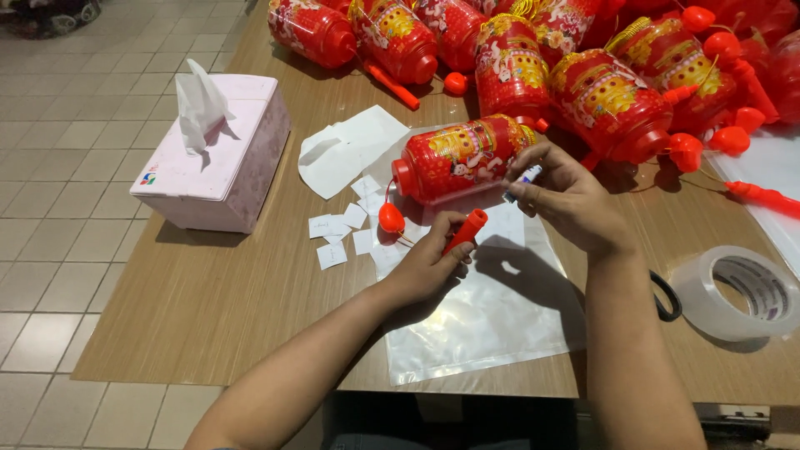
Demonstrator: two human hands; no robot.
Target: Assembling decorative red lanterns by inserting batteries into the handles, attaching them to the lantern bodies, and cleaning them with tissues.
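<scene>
Left hand (429, 262) closed round red handle (465, 231), steadying it; right hand (567, 200) pinches marker (522, 182) just above, against red lantern (462, 156).

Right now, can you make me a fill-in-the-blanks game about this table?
The left hand holds a ____ plastic handle.
The right hand pinches a small ____.
The pink tissue box sits ____ of both hands.
The clear tape roll lies ____ of the right hand.
Answers: red; marker; left; right.

Pink tissue box (218, 158), tape roll (742, 292), white paper slips (337, 237) on table (208, 308)
</scene>
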